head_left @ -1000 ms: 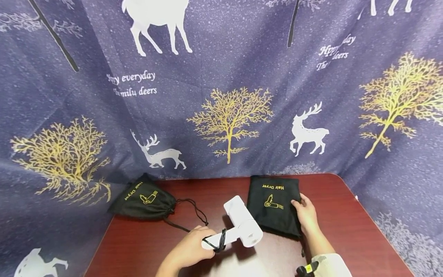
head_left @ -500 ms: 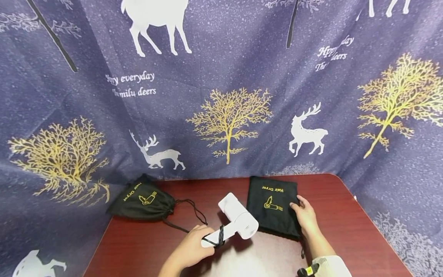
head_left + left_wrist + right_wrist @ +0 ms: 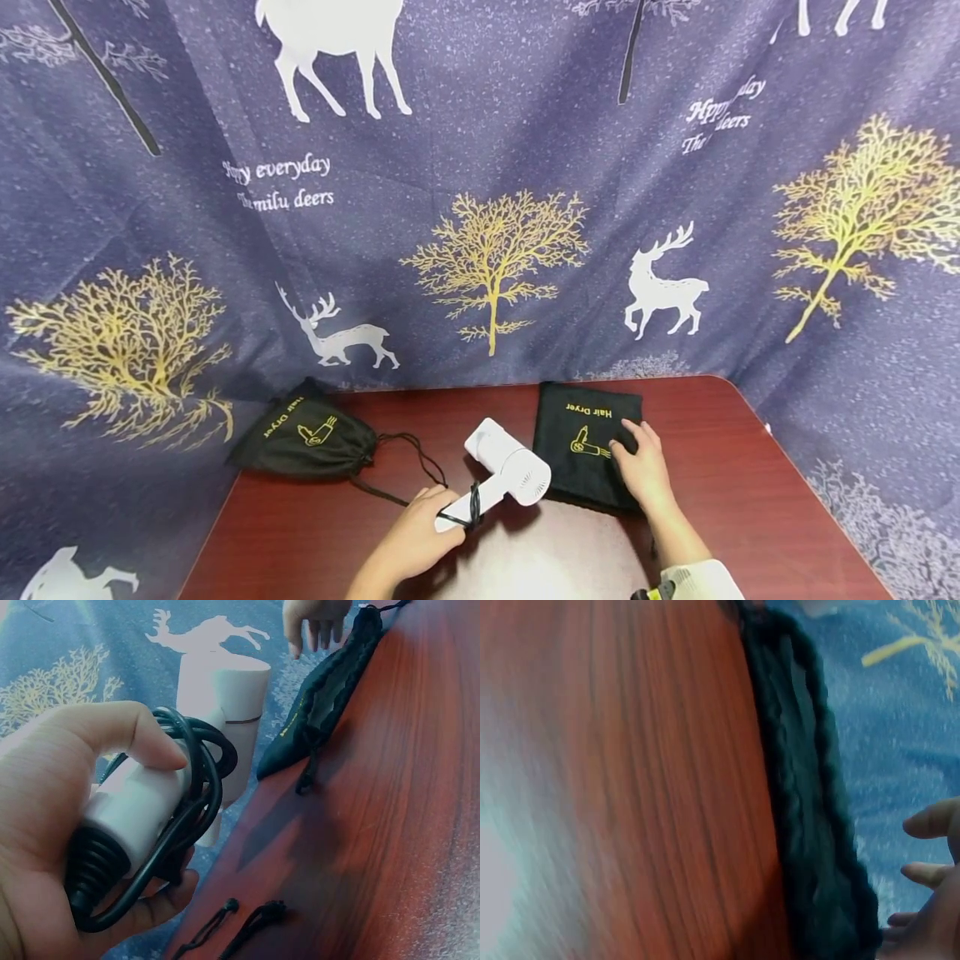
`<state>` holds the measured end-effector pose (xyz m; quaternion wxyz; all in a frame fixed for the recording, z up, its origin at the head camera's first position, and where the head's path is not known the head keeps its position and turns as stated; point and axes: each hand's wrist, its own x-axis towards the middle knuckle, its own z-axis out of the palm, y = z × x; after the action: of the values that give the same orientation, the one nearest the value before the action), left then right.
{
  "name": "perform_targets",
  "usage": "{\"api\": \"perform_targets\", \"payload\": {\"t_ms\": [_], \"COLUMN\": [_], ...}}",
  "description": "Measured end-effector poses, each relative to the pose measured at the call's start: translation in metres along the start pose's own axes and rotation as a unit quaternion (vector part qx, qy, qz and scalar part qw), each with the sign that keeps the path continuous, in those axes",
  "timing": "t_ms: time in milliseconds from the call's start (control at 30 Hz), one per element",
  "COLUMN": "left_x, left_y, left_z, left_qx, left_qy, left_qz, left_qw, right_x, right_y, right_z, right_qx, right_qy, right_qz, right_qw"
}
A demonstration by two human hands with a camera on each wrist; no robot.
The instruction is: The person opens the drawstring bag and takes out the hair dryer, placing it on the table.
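My left hand [image 3: 416, 533] grips a white hair dryer [image 3: 513, 462] by its handle, holding it over the middle of the table. The dryer's black cord [image 3: 202, 757] is wound round the handle, and the thumb lies along it in the left wrist view. A flat black drawstring bag [image 3: 558, 467], printed "Hair Dryer" in yellow, lies right of the dryer. Over its right part is my right hand [image 3: 647, 475], fingers spread and slightly bent, gripping nothing. The bag's gathered mouth [image 3: 802, 772] faces me and gapes a little in the right wrist view.
Another black "Hair Dryer" bag [image 3: 307, 442], pulled closed and bulging, lies at the table's back left corner, its drawstrings [image 3: 423, 458] trailing right. The reddish-brown table [image 3: 757, 500] ends against a blue curtain [image 3: 480, 125] with deer and trees.
The hair dryer has tilted and shifted a little left and up in my left hand. My right hand has left the bag's right edge and moved left over its printed face.
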<state>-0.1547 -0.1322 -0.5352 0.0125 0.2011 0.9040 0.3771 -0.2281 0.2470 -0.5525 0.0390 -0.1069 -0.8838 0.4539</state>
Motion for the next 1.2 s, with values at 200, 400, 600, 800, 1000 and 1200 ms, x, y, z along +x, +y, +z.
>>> {"api": "perform_targets", "payload": {"t_ms": [200, 400, 600, 800, 1000, 1200], "left_x": [0.002, 0.003, 0.004, 0.006, 0.01, 0.013], "left_y": [-0.003, -0.004, -0.004, -0.004, -0.004, -0.005], "left_z": [0.004, 0.007, 0.011, 0.013, 0.02, 0.025], "left_qx": [0.009, 0.01, 0.004, -0.006, -0.02, -0.01], "left_qy": [0.008, 0.019, 0.023, 0.014, 0.019, 0.044], "left_qz": [-0.012, -0.022, -0.044, -0.068, -0.087, -0.098], "left_qw": [0.9999, 0.9995, 0.9988, 0.9976, 0.9958, 0.9942], "right_x": [-0.014, -0.021, -0.028, -0.029, -0.029, -0.027], "right_y": [-0.017, -0.026, -0.03, -0.025, -0.02, -0.013], "right_z": [0.022, 0.045, 0.062, 0.072, 0.074, 0.074], "right_qx": [-0.033, -0.057, -0.083, -0.115, -0.128, -0.16], "right_qy": [0.002, 0.006, -0.003, 0.008, 0.025, 0.022], "right_qz": [-0.057, -0.117, -0.144, -0.172, -0.173, -0.158], "right_qw": [0.9978, 0.9915, 0.9861, 0.9784, 0.9763, 0.9741]}}
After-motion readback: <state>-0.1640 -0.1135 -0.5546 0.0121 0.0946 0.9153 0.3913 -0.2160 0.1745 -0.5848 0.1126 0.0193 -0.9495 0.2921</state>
